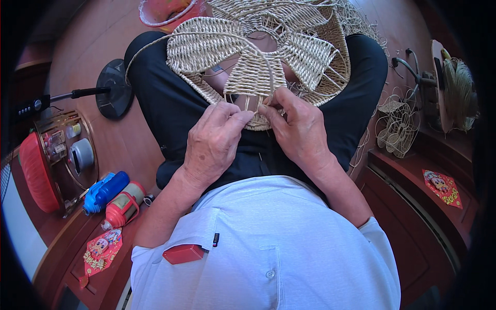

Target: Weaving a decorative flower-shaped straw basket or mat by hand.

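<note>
Across my lap lies a woven straw piece (204, 44) with petal-shaped panels round a ring-like centre and a curved outer rim. The nearest panel (256, 77) tapers toward me; below its woven part, bare straw strands run down to the rim. My left hand (213, 137) is closed at these strands, thumb and forefinger pinched together. Close beside it, my right hand (299, 126) pinches a straw cord (269, 67) at the panel's lower edge. That cord arches up over the panels. The exact spot between the fingertips is partly hidden.
A red bucket (178, 23) stands beyond my left knee, with a round black stand base (114, 89) to the left. Blue flask (112, 187) and red-beige flask (124, 204) lie lower left. Loose straw (356, 20) lies far right; wire frames (398, 129) stand at right.
</note>
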`<state>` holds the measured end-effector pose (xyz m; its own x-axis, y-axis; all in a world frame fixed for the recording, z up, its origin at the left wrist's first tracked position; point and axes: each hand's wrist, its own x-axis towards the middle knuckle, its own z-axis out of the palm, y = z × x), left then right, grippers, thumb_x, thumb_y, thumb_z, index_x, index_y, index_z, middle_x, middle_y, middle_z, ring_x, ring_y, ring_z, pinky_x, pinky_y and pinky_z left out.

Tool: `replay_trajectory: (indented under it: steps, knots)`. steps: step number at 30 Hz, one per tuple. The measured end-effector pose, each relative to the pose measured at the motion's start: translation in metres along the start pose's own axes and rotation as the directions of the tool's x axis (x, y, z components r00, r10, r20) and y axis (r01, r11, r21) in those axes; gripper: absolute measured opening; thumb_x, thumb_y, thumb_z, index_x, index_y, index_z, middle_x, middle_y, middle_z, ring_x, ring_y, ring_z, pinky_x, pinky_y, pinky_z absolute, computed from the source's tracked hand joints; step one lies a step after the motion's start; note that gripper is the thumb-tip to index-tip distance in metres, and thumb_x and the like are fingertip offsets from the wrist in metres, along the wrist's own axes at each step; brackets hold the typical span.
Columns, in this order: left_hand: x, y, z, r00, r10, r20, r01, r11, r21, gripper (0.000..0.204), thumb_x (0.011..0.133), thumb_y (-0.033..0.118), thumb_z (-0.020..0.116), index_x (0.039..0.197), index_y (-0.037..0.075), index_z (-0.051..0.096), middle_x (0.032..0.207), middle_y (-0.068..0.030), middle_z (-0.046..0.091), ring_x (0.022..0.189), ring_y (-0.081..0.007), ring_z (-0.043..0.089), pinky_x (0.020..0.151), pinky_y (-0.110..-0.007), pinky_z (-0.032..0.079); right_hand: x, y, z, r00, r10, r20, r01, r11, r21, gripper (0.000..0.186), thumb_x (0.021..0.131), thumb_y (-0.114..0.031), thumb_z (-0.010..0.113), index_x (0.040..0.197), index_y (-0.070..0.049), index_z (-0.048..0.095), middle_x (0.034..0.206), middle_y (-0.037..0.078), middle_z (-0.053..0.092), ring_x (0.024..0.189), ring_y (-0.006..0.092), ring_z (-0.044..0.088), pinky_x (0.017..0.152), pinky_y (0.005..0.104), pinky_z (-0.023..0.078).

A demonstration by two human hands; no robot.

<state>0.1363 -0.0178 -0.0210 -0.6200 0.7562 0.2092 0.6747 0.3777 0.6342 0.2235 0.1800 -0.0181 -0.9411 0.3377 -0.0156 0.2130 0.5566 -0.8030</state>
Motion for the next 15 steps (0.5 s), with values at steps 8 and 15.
replay_trajectory:
  steps: [8, 15]
  knots:
    - [0.003, 0.014, 0.006, 0.994, 0.014, 0.110, -0.036, 0.980, 0.197, 0.034, 0.091, 0.000, 0.077, 0.124, 0.005, 0.079, 0.111, -0.0111, 0.066, 0.103, -0.0324, 0.067, 0.087, -0.043, 0.058, 0.004, 0.000, 0.016, 0.999, -0.046, 0.004, 0.046, 0.986, -0.163, 0.022, 0.104, -0.019, 0.079, 0.113, -0.009, 0.062, 0.078, 0.016, 0.073, 0.075, 0.0441, 0.077, 0.065, 0.0552, 0.059]
    - [0.008, 0.017, 0.003, 0.987, -0.110, 0.113, 0.104, 0.993, 0.061, 0.026, 0.090, 0.001, 0.077, 0.116, 0.003, 0.079, 0.111, -0.0133, 0.064, 0.106, -0.0344, 0.065, 0.091, -0.046, 0.055, 0.005, -0.005, 0.007, 0.978, 0.095, 0.187, -0.130, 0.975, 0.181, 0.041, 0.108, -0.004, 0.062, 0.147, -0.008, 0.051, 0.093, 0.026, 0.075, 0.091, 0.0513, 0.076, 0.080, 0.0601, 0.058]
